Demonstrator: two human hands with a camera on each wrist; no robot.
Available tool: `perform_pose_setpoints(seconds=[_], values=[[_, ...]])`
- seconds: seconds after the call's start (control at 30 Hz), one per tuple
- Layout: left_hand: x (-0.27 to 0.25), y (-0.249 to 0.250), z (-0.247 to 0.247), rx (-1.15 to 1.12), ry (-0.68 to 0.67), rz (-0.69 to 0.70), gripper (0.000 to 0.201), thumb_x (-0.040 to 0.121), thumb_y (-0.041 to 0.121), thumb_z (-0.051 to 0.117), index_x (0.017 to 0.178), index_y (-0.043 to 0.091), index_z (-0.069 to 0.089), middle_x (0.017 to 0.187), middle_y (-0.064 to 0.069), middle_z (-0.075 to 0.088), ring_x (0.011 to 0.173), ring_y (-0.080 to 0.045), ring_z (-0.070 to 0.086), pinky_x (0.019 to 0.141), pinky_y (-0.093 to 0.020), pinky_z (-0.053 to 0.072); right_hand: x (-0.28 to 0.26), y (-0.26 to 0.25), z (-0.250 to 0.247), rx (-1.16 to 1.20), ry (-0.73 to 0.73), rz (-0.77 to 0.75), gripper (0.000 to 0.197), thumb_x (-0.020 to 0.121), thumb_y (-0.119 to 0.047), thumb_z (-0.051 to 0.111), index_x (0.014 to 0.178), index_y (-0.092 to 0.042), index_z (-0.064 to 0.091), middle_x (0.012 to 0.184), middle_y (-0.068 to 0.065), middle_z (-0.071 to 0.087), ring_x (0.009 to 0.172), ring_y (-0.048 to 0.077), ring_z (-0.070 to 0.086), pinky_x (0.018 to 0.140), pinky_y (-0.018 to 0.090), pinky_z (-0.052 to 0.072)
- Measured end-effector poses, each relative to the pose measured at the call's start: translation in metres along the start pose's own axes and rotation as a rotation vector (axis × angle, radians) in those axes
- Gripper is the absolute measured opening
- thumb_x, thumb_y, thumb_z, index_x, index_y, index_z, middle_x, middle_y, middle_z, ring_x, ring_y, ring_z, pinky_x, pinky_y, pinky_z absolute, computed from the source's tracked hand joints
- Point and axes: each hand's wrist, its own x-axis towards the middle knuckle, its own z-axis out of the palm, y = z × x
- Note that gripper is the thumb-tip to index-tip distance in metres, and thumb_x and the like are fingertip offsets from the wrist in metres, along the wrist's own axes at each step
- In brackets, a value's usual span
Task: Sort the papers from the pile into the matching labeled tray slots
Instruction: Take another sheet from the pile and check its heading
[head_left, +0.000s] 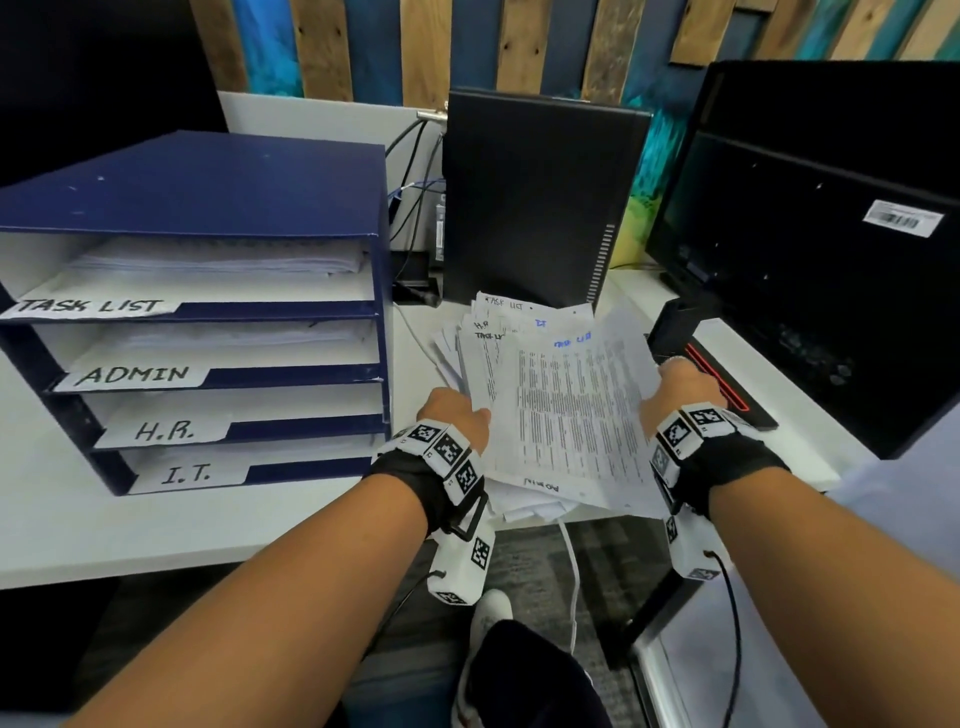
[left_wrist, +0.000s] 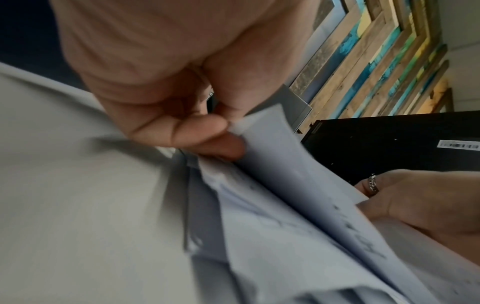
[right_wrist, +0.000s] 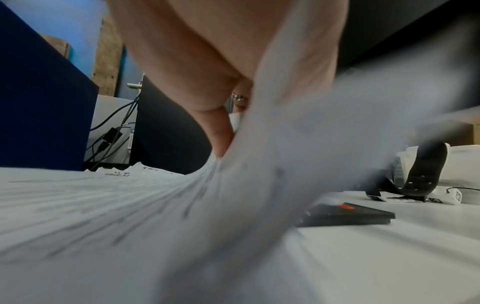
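Both hands grip one sheet (head_left: 571, 410) by its side edges, left hand (head_left: 457, 415), right hand (head_left: 680, 389), above the pile (head_left: 483, 332) at centre frame; labeled tray (head_left: 208, 312) left, white desk (head_left: 156, 525) beneath.

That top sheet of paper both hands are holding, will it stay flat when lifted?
Probably not. The top sheet already curves up where the right hand grips it, so it looks floppy. It is likely light; the left hand pinches just its edge. The uneven pile beneath may shift.

Navy tray rack (head_left: 218, 187) with white labels; white papers (head_left: 566, 410) printed in black, headings perhaps blue.
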Motion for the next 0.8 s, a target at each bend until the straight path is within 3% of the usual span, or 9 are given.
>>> perform_pose_setpoints(seconds=[0.07, 0.2, 0.27, 0.33, 0.43, 0.5, 0.57, 0.7, 0.8], values=[[-0.001, -0.001, -0.002, 0.040, 0.032, 0.000, 0.024, 0.092, 0.028, 0.063, 0.100, 0.006, 0.065, 0.085, -0.003, 0.063, 0.073, -0.018, 0.059, 0.050, -0.021, 0.039, 0.000, -0.002, -0.006, 0.046, 0.002, -0.002, 0.033, 0.092, -0.002, 0.057, 0.124, -0.011, 0.058, 0.118, 0.018, 0.063, 0.103, 0.038, 0.063, 0.084, 0.042, 0.052], [-0.008, 0.004, -0.006, -0.006, 0.076, 0.083, 0.039, 0.093, 0.028, 0.062, 0.126, 0.007, 0.055, 0.122, -0.009, 0.059, 0.107, -0.025, 0.060, 0.078, -0.025, 0.045, -0.005, -0.002, -0.011, 0.203, 0.012, -0.051, 0.027, 0.092, 0.002, 0.052, 0.109, -0.018, 0.061, 0.108, 0.011, 0.064, 0.080, 0.023, 0.061, 0.059, 0.027, 0.046], [-0.013, 0.010, -0.005, -0.012, 0.037, 0.111, 0.024, 0.098, 0.028, 0.053, 0.098, 0.006, 0.061, 0.102, -0.008, 0.060, 0.088, -0.023, 0.061, 0.070, -0.025, 0.043, -0.010, -0.001, -0.013, 0.283, 0.051, -0.084, 0.029, 0.091, 0.000, 0.054, 0.113, -0.016, 0.063, 0.106, 0.010, 0.067, 0.086, 0.026, 0.065, 0.065, 0.027, 0.046], [-0.017, 0.012, -0.004, -0.025, 0.006, 0.114, 0.036, 0.101, 0.029, 0.045, 0.071, 0.009, 0.049, 0.076, -0.006, 0.052, 0.064, -0.017, 0.050, 0.055, -0.025, 0.038, -0.017, -0.001, -0.018, 0.342, 0.058, -0.096, 0.030, 0.090, -0.002, 0.062, 0.118, -0.011, 0.063, 0.109, 0.009, 0.068, 0.100, 0.030, 0.066, 0.074, 0.030, 0.046], [-0.021, 0.013, -0.005, -0.150, -0.042, 0.151, 0.035, 0.100, 0.037, 0.043, 0.104, 0.006, 0.061, 0.094, -0.007, 0.064, 0.084, -0.023, 0.063, 0.076, -0.032, 0.052, -0.025, 0.008, -0.028, 0.405, 0.063, -0.110, 0.036, 0.087, -0.006, 0.070, 0.123, -0.008, 0.064, 0.116, 0.010, 0.069, 0.102, 0.030, 0.066, 0.080, 0.033, 0.050], [-0.026, 0.012, -0.007, -0.218, -0.058, 0.196, 0.040, 0.098, 0.043, 0.045, 0.119, 0.012, 0.059, 0.107, -0.004, 0.067, 0.096, -0.023, 0.065, 0.089, -0.039, 0.053, -0.033, 0.016, -0.034, 0.456, 0.054, -0.119, 0.037, 0.087, -0.005, 0.071, 0.123, -0.009, 0.065, 0.115, 0.008, 0.070, 0.095, 0.025, 0.065, 0.078, 0.030, 0.049], [-0.032, 0.014, -0.008, -0.319, -0.078, 0.239, 0.039, 0.094, 0.043, 0.054, 0.123, 0.017, 0.060, 0.113, 0.002, 0.069, 0.098, -0.017, 0.066, 0.092, -0.039, 0.054, -0.039, 0.026, -0.037, 0.555, -0.023, -0.116, 0.035, 0.085, -0.002, 0.073, 0.119, -0.011, 0.066, 0.110, 0.004, 0.072, 0.091, 0.020, 0.067, 0.075, 0.028, 0.051], [-0.054, 0.019, -0.021, -0.452, -0.008, 0.259, 0.025, 0.094, 0.022, 0.064, 0.116, 0.011, 0.064, 0.108, 0.003, 0.069, 0.095, -0.016, 0.066, 0.084, -0.030, 0.054, -0.053, 0.036, -0.040, 0.734, -0.195, -0.090, 0.034, 0.080, 0.000, 0.079, 0.110, -0.012, 0.069, 0.098, 0.005, 0.077, 0.089, 0.025, 0.075, 0.086, 0.049, 0.059], [-0.077, 0.014, -0.031, -0.487, 0.046, 0.312, 0.021, 0.096, 0.017, 0.060, 0.116, 0.013, 0.065, 0.111, 0.001, 0.069, 0.098, -0.017, 0.067, 0.086, -0.031, 0.055, -0.071, 0.033, -0.046, 0.879, -0.225, -0.117, 0.023, 0.084, -0.009, 0.077, 0.107, -0.011, 0.073, 0.100, 0.006, 0.078, 0.085, 0.023, 0.076, 0.081, 0.044, 0.060]])
